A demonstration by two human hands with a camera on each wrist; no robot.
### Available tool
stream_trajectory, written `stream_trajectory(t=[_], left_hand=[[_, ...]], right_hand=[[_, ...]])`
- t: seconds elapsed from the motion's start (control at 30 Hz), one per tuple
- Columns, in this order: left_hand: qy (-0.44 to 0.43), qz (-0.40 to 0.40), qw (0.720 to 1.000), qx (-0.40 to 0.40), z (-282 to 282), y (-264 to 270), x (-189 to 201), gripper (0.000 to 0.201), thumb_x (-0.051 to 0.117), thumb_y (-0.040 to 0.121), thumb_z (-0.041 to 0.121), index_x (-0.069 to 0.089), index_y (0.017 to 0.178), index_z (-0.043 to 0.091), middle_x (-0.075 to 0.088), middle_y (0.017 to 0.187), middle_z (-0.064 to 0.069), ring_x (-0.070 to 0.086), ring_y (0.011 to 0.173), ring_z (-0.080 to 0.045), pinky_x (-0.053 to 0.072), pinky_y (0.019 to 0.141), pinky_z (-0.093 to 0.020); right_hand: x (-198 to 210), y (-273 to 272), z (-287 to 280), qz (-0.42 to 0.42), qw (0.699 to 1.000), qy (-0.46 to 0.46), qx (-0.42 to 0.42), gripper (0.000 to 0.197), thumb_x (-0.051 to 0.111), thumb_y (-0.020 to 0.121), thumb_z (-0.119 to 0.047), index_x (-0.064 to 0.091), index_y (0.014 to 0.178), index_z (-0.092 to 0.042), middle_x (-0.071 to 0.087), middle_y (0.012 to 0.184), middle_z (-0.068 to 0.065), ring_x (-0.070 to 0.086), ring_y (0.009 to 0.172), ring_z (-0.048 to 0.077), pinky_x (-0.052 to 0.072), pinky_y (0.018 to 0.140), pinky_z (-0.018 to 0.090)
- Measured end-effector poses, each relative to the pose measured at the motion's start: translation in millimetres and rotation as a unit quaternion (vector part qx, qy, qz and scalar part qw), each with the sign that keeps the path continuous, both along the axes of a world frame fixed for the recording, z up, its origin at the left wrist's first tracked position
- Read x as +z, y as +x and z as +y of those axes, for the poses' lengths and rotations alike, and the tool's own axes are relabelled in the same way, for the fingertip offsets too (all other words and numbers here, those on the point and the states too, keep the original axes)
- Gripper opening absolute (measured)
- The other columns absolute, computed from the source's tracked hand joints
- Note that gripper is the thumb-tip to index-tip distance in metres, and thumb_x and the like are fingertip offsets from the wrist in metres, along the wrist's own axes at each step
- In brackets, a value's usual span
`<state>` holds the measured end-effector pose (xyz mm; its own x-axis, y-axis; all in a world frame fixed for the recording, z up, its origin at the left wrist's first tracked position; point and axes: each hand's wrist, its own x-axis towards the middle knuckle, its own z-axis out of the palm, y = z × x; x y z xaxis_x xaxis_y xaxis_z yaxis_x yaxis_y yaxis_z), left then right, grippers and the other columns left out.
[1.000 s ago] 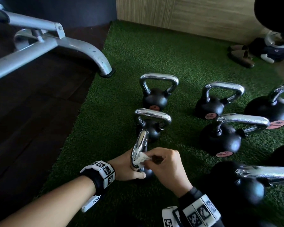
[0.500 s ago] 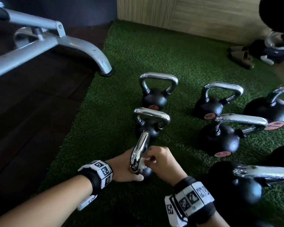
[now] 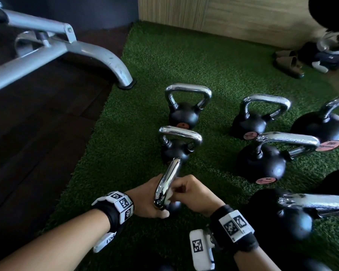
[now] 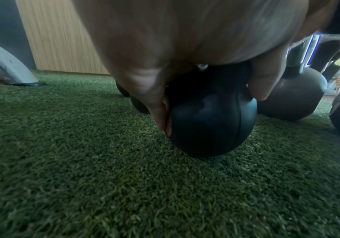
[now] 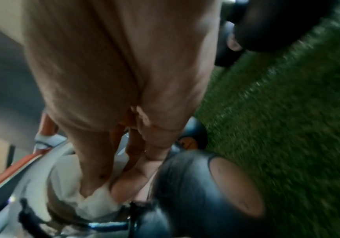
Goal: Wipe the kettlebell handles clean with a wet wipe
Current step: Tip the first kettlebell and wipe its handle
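A small black kettlebell [image 4: 211, 125] stands on green turf close in front of me, its chrome handle [image 3: 169, 178] turned edge-on. My left hand [image 3: 152, 202] grips it low down, thumb and fingers curled round the ball just under the handle. My right hand [image 3: 186, 192] pinches a white wet wipe [image 3: 169, 195] against the near lower bend of the handle. In the right wrist view the wipe [image 5: 71, 190] is bunched under thumb and fingertips on the chrome. Much of the ball is hidden behind my hands in the head view.
Several more chrome-handled kettlebells stand on the turf [image 3: 184, 61]: one just behind [image 3: 176, 147], one farther back [image 3: 184, 112], larger ones right [image 3: 262, 163]. A grey bench frame [image 3: 98, 55] sits back left on dark flooring. Sandals [image 3: 290, 62] lie by the wooden wall.
My right hand has slid the wipe down the handle toward its near lower end. The left hand has kept its grip and the kettlebell has stayed in place.
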<state>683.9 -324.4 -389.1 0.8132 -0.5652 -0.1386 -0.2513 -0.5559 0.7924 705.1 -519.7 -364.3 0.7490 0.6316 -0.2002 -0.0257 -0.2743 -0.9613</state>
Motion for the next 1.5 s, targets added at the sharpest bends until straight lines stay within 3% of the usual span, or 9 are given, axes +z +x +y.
stream_trajectory(t=[0.1, 0.2, 0.33, 0.47, 0.67, 0.83, 0.97, 1.37, 1.5], left_hand=[[0.015, -0.001, 1.000, 0.013, 0.2, -2.6, -5.0, 0.060, 0.085, 0.072, 0.021, 0.044, 0.113, 0.040, 0.040, 0.110, 0.021, 0.047, 0.101, 0.016, 0.040, 0.092, -0.010], [0.001, 0.002, 1.000, 0.029, -1.5, -4.4, -7.4, 0.077, 0.084, 0.071, 0.025, 0.037, 0.128, 0.043, 0.042, 0.130, 0.012, 0.048, 0.123, 0.002, 0.041, 0.106, -0.018], [0.014, -0.003, 1.000, 0.015, 0.0, -5.2, 1.5, 0.092, 0.086, 0.075, 0.013, 0.021, 0.132, 0.046, 0.025, 0.144, 0.012, 0.027, 0.139, -0.003, 0.015, 0.112, -0.002], [0.018, 0.015, 1.000, 0.018, -0.4, -6.4, 3.8, 0.088, 0.086, 0.075, 0.010, 0.030, 0.140, 0.029, 0.030, 0.135, 0.010, 0.037, 0.134, -0.011, 0.030, 0.116, -0.017], [-0.001, 0.015, 1.000, 0.018, -2.6, -6.7, 2.8, 0.105, 0.086, 0.070, 0.019, 0.015, 0.141, 0.050, 0.031, 0.150, 0.012, 0.035, 0.145, -0.017, 0.029, 0.122, -0.030], [-0.013, 0.002, 1.000, 0.018, 0.1, -9.6, 3.3, 0.123, 0.086, 0.068, 0.016, 0.000, 0.129, 0.080, 0.033, 0.153, 0.006, 0.037, 0.143, -0.012, 0.032, 0.121, -0.030], [0.019, -0.008, 1.000, 0.021, -1.2, -10.9, -1.8, 0.117, 0.086, 0.069, 0.025, 0.004, 0.149, 0.051, 0.026, 0.158, 0.005, 0.029, 0.149, -0.014, 0.028, 0.123, -0.036], [0.018, -0.042, 0.999, -0.003, -0.5, -10.6, -8.3, 0.116, 0.085, 0.069, 0.031, 0.012, 0.159, 0.029, 0.021, 0.162, 0.004, 0.022, 0.152, -0.014, 0.024, 0.125, -0.038], [0.045, -0.071, 0.996, -0.036, -1.6, -12.1, -1.5, 0.120, 0.086, 0.063, 0.022, 0.013, 0.158, 0.024, 0.015, 0.161, 0.010, 0.020, 0.149, -0.006, 0.017, 0.122, -0.014]], right_hand=[[-3.4, -13.5, -0.2, 0.118, 0.987, 0.098, -0.052, 0.016, 0.075, 0.084, 0.003, 0.073, 0.100, 0.006, 0.074, 0.100, 0.027, 0.069, 0.086, 0.026, 0.058, 0.081, 0.034], [-6.7, -18.0, 4.7, 0.181, 0.956, 0.181, -0.144, 0.021, 0.075, 0.078, 0.011, 0.071, 0.098, 0.007, 0.073, 0.093, 0.023, 0.069, 0.077, 0.025, 0.059, 0.071, 0.029], [-5.4, -13.5, 15.9, 0.137, 0.939, 0.175, -0.264, 0.020, 0.077, 0.080, 0.009, 0.065, 0.095, 0.011, 0.075, 0.094, 0.025, 0.073, 0.082, 0.028, 0.060, 0.074, 0.034], [-0.6, -28.4, 17.9, 0.080, 0.950, 0.129, -0.274, 0.018, 0.079, 0.076, 0.010, 0.069, 0.080, -0.004, 0.077, 0.084, 0.018, 0.074, 0.077, 0.024, 0.058, 0.069, 0.034], [-3.3, -13.6, 24.4, -0.027, 0.915, 0.021, -0.402, 0.021, 0.079, 0.072, 0.001, 0.070, 0.068, -0.018, 0.074, 0.069, 0.006, 0.069, 0.064, 0.018, 0.056, 0.062, 0.037], [5.3, -23.7, 26.4, -0.068, 0.903, -0.038, -0.422, 0.024, 0.082, 0.073, -0.002, 0.068, 0.061, -0.018, 0.072, 0.062, -0.005, 0.063, 0.054, 0.001, 0.047, 0.052, 0.017], [8.2, -13.3, 24.8, -0.099, 0.886, -0.077, -0.447, 0.025, 0.082, 0.074, -0.007, 0.065, 0.058, -0.018, 0.069, 0.060, -0.012, 0.059, 0.051, -0.001, 0.042, 0.050, 0.011], [6.9, -12.9, 26.0, -0.045, 0.890, -0.165, -0.423, 0.013, 0.073, 0.075, -0.010, 0.065, 0.065, -0.012, 0.067, 0.061, 0.000, 0.060, 0.059, 0.014, 0.044, 0.052, 0.020], [11.3, -8.9, 12.9, -0.026, 0.911, -0.213, -0.351, 0.013, 0.070, 0.078, -0.020, 0.064, 0.067, -0.016, 0.069, 0.065, 0.000, 0.066, 0.066, 0.019, 0.056, 0.061, 0.033]])
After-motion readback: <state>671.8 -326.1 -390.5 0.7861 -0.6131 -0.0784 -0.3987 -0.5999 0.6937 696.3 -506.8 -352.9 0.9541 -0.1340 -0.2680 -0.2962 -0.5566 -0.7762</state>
